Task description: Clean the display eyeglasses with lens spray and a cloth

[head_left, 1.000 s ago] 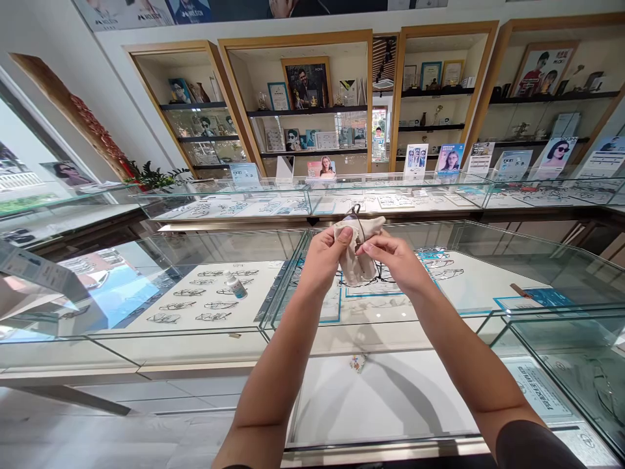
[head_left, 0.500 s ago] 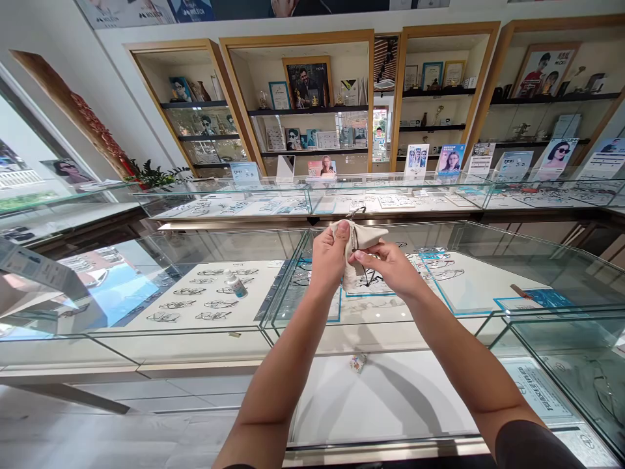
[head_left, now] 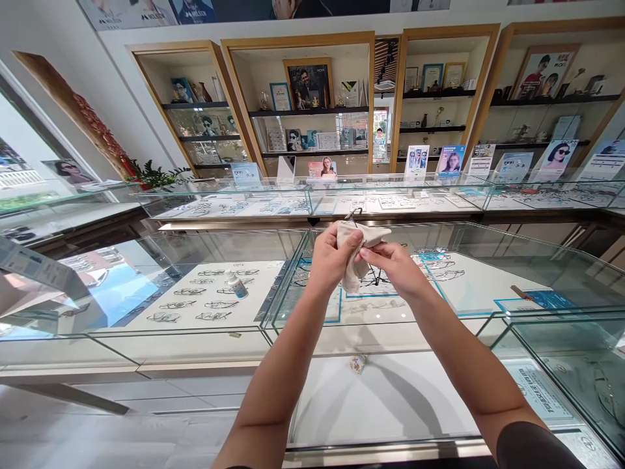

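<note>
Both my hands are raised in front of me over a glass display case (head_left: 293,312). My left hand (head_left: 330,258) is closed on a beige cleaning cloth (head_left: 352,277), pinching it around a pair of thin dark-framed glasses (head_left: 355,213) whose tip sticks out above the cloth. My right hand (head_left: 393,264) is closed too, gripping the glasses frame and the cloth from the right side. Most of the glasses is hidden by the cloth and my fingers.
Inside the case lie several rows of eyeglass frames and a small white bottle (head_left: 236,285). A second glass counter (head_left: 312,198) runs behind it, with wooden wall shelves (head_left: 303,111) of pictures beyond. A potted plant (head_left: 151,174) stands at the left.
My left thumb has slid down across the cloth, from pointing up to folded over it. The cloth has shifted slightly in my hands. My arms stay in place.
</note>
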The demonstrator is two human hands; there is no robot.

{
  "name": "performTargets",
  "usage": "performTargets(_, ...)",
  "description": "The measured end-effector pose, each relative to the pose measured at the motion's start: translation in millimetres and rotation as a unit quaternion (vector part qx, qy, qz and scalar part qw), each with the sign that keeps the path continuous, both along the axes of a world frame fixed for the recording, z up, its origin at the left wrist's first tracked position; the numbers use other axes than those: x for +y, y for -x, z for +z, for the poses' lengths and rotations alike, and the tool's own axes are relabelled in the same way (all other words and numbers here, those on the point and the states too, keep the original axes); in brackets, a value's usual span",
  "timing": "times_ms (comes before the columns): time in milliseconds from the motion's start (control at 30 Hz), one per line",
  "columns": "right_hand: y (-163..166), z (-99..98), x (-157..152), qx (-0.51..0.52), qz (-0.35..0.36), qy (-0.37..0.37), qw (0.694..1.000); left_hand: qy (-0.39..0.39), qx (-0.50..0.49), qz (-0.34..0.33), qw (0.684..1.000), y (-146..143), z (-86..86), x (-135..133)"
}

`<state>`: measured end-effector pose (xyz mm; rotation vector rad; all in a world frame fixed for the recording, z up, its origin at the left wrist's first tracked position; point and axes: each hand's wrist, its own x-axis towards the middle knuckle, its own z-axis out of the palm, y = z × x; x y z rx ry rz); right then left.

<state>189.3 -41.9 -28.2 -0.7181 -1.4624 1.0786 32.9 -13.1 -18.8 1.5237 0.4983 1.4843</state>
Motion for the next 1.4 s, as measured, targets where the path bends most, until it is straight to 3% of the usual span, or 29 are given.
performTargets(167, 2, 0.2, -2, -0.005, 0.012, 0.003, 1.0, 0.023, -0.026, 0.042, 0.999, -5, -2.0, 1)
performTargets(367, -5, 1.1, 1, 0.021, -0.005, 0.012, 1.0, 0.029, 0.035, -0.05, 0.998, 17, 3.8, 6)
performTargets(500, -7, 0.6, 2, 0.02, -0.006, 0.024, 0.999, 0.021, 0.054, -0.068, 0.996, 21, 6.5, 5)
performTargets(800, 2, 1.2, -1, 0.016, 0.022, 0.028, 0.999, -0.001, 0.019, 0.061, 0.998, 0, -2.7, 4)
performTargets(1000, -5, 3.5, -1, 0.019, 0.001, 0.023, 1.0, 0.019, 0.051, -0.036, 0.998, 16, 3.3, 6)
performTargets(1400, -8, 4.8, -2, 0.017, 0.017, 0.032, 0.999, 0.012, 0.064, -0.054, 0.996, 21, 11.2, 1)
